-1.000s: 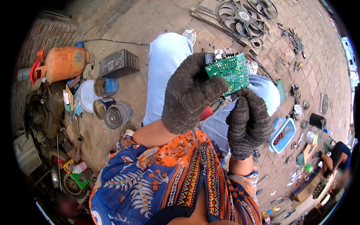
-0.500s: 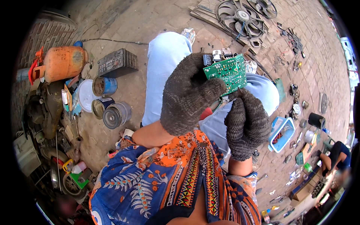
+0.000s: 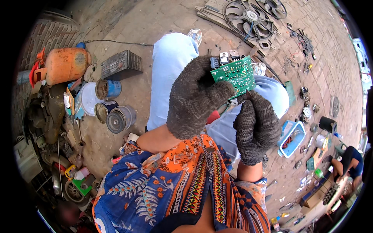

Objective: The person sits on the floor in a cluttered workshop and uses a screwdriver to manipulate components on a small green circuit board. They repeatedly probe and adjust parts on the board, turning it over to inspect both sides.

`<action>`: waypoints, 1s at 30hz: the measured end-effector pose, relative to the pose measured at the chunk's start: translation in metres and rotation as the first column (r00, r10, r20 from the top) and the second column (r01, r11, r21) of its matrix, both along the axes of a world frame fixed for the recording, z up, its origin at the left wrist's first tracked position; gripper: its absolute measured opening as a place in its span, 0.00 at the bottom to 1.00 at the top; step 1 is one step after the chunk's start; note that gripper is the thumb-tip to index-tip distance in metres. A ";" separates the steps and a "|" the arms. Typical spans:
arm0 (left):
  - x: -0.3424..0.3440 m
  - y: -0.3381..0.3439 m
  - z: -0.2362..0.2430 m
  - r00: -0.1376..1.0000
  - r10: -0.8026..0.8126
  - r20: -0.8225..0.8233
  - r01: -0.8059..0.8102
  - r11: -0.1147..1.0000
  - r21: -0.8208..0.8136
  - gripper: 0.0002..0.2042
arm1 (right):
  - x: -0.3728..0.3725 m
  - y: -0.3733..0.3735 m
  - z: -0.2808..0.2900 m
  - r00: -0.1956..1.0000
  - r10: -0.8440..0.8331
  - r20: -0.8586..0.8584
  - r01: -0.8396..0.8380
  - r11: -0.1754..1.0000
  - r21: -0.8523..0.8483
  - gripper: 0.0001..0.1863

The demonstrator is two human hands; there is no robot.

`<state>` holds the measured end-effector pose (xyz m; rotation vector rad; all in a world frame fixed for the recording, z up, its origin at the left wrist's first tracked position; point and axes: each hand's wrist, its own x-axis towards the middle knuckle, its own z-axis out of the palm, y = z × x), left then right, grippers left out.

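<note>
My left hand, in a dark knitted glove, is closed on a green circuit board. Its thumb presses the soldered face, which is turned up toward me. Along the board's far edge stick out a dark cylindrical capacitor and metal-tabbed parts. My right hand, gloved alike, has its fingers pinched together at the board's near edge. What they pinch, if anything, is too small to make out. Both hands are held above my lap, between knees in light blue trousers.
On the ground at left are an orange gas cylinder, a black battery and several cans. A fan assembly lies ahead. To the right are a blue tub and scattered parts; another person sits farther off.
My hands and the board hold almost the same place, with only a slight shift of the right hand. At the far right the other person's arm and head have moved a little.
</note>
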<state>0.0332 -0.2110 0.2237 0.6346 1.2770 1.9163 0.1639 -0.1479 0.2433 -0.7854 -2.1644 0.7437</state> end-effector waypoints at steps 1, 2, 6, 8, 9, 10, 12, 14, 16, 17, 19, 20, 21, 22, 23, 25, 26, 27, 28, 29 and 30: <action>0.001 0.001 0.004 1.000 -0.013 0.025 0.013 1.000 0.011 0.19 | 0.000 -0.004 0.000 0.998 -0.062 -0.011 0.060 0.994 -0.093 0.09; 0.002 0.001 0.006 0.998 -0.024 0.050 0.023 0.999 0.023 0.19 | 0.000 -0.005 0.000 0.996 -0.083 -0.013 0.081 0.989 -0.121 0.09; 0.001 0.001 0.001 0.999 -0.007 0.032 0.006 1.000 0.028 0.19 | 0.001 -0.004 -0.003 0.999 -0.046 -0.008 0.046 0.996 -0.074 0.07; 0.000 -0.001 -0.001 1.000 -0.009 0.030 0.009 1.000 -0.005 0.19 | 0.003 -0.001 -0.002 1.000 -0.003 0.015 0.004 0.999 -0.049 0.07; -0.001 -0.001 -0.002 1.000 -0.007 0.009 0.007 1.000 -0.003 0.19 | 0.003 0.000 -0.002 0.999 0.016 0.029 -0.015 0.999 -0.031 0.07; -0.002 -0.001 -0.002 1.000 -0.005 -0.012 0.005 1.000 -0.001 0.19 | 0.003 0.002 0.000 0.998 0.032 0.046 -0.032 0.999 -0.001 0.07; -0.001 0.001 -0.001 1.000 -0.019 0.006 0.019 1.000 0.021 0.19 | 0.005 0.003 0.000 0.999 0.024 0.024 -0.023 0.999 -0.031 0.07; 0.001 0.002 0.004 0.996 -0.039 0.082 0.034 0.998 0.059 0.19 | 0.006 0.001 0.000 0.999 -0.036 -0.025 0.031 0.984 -0.177 0.07; 0.000 0.003 0.005 0.993 -0.065 0.102 0.059 0.996 0.067 0.19 | 0.004 -0.006 0.010 0.990 -0.139 -0.006 0.128 0.925 -0.358 0.08; 0.000 0.003 0.006 0.991 -0.081 0.108 0.073 0.995 0.072 0.19 | 0.004 -0.007 0.010 0.988 -0.153 0.010 0.146 0.923 -0.357 0.09; -0.002 0.002 0.006 0.993 -0.081 0.081 0.080 0.997 0.022 0.19 | 0.006 -0.005 0.004 0.990 -0.135 0.035 0.139 0.957 -0.253 0.09; -0.003 0.001 0.005 0.994 -0.080 0.068 0.080 0.997 -0.005 0.19 | 0.007 -0.002 0.002 0.995 -0.093 0.044 0.100 0.978 -0.185 0.09; -0.003 0.001 0.003 0.994 -0.082 0.077 0.083 0.996 -0.010 0.19 | 0.008 0.001 0.000 0.997 -0.053 0.052 0.059 0.992 -0.113 0.09; -0.003 0.000 -0.001 0.993 -0.085 0.085 0.086 0.996 -0.015 0.19 | 0.009 0.004 0.002 0.998 -0.003 0.059 0.007 0.997 -0.075 0.09; -0.004 0.001 -0.004 0.991 -0.088 0.096 0.090 0.996 -0.019 0.19 | 0.010 0.006 0.003 0.997 0.024 0.079 -0.019 0.998 -0.058 0.09; -0.004 0.003 -0.008 0.984 -0.116 0.133 0.117 0.993 0.000 0.19 | 0.012 0.009 0.002 0.991 0.052 0.125 -0.047 0.998 -0.046 0.09; -0.005 0.004 -0.010 0.980 -0.129 0.151 0.129 0.992 0.012 0.19 | 0.012 0.008 0.000 0.987 0.056 0.153 -0.050 0.998 -0.049 0.09; -0.006 0.005 -0.013 0.971 -0.149 0.188 0.147 0.989 0.024 0.19 | 0.012 0.007 -0.002 0.994 0.038 0.100 -0.024 0.990 -0.141 0.08; -0.007 0.007 -0.015 0.960 -0.168 0.224 0.164 0.986 0.035 0.19 | 0.012 0.004 -0.005 0.999 0.015 0.049 -0.003 0.972 -0.234 0.08; -0.008 0.008 -0.016 0.948 -0.187 0.258 0.181 0.982 0.048 0.18 | 0.012 0.002 -0.007 1.000 -0.013 -0.002 0.012 0.946 -0.325 0.08; -0.007 0.009 -0.015 0.933 -0.206 0.296 0.191 0.978 0.079 0.18 | 0.013 0.001 -0.009 0.993 -0.052 -0.106 0.008 0.927 -0.374 0.08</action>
